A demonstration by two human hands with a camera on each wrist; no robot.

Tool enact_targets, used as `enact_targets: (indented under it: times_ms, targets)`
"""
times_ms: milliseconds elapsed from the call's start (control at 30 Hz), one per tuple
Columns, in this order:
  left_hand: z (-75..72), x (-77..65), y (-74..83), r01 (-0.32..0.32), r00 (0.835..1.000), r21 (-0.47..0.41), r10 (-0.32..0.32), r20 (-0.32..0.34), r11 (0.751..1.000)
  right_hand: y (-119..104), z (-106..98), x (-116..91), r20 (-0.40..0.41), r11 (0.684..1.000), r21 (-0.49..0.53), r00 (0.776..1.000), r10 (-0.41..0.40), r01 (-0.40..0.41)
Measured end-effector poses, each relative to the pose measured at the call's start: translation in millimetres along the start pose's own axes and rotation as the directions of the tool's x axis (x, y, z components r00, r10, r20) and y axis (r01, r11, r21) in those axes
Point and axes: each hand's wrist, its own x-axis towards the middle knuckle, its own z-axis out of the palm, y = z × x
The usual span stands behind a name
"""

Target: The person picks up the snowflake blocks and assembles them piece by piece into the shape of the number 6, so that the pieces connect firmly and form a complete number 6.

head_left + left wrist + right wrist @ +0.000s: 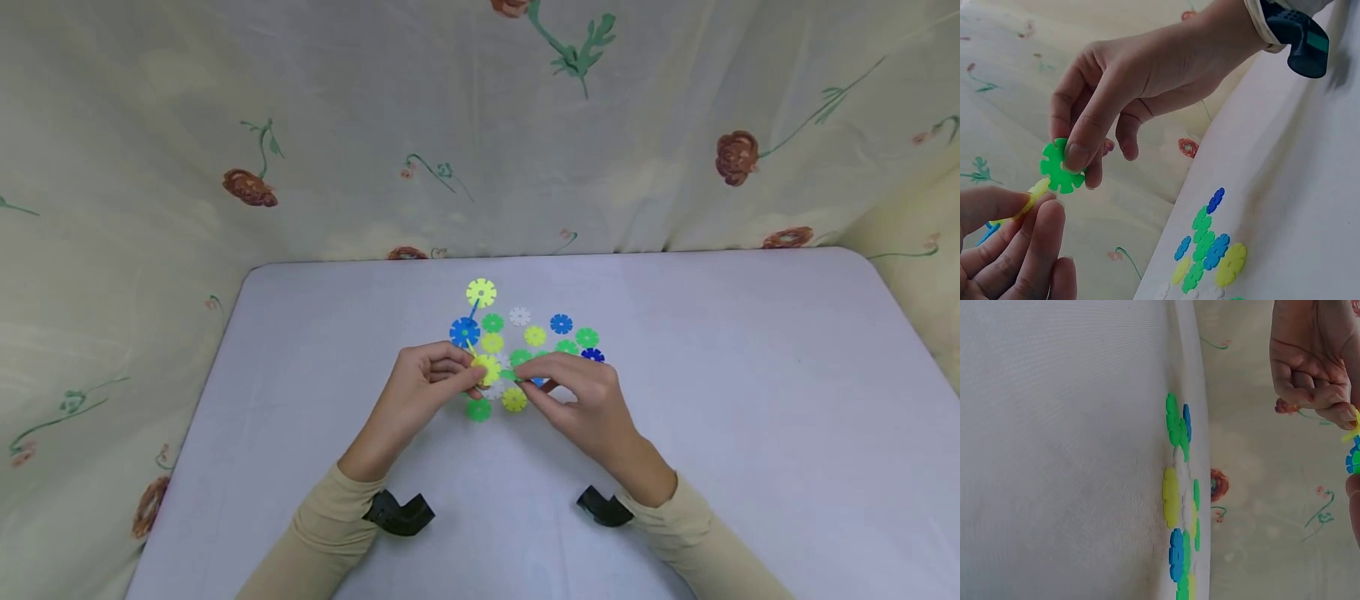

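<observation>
My left hand (431, 379) pinches a yellow notched disc (488, 369) between thumb and fingers. That disc is the near end of a linked chain, with a blue disc (465, 332) and another yellow disc (482, 292) farther out. A green notched disc (1060, 167) is pinched by my right hand (581, 396), its edge right at the yellow disc's rim. In the left wrist view, the right hand (1129, 87) is above and the left hand (1016, 250) at lower left. The right wrist view shows the chain only partly, at its right edge.
Loose notched discs lie around and beneath the hands, among them a yellow disc (514, 399), a green disc (478, 409), a blue disc (561, 324) and a white disc (520, 316). A flowered cloth (337, 150) hangs behind the white table (712, 375).
</observation>
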Motion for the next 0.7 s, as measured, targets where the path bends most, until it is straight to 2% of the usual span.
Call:
enact_targets:
  times_ms: [167, 467, 700]
  targets:
    - [-0.5, -0.4, 1.8, -0.01, 1.0, -0.003, 0.01, 0.006, 1.0, 0.3, 0.9, -0.4, -0.012, 0.998, 0.063, 1.0, 0.024, -0.024]
    - [1.9, -0.1, 2.5, -0.014, 1.0, 0.009, 0.014, 0.007, 1.0, 0.6, 1.5, 0.4, -0.019, 0.998, -0.03, 0.999, -0.048, 0.047]
    - [2.2, -0.2, 0.4, -0.01, 1.0, 0.011, 0.01, 0.024, 1.0, -2.1, 2.4, -0.1, -0.008, 0.997, -0.055, 0.998, -0.061, 0.06]
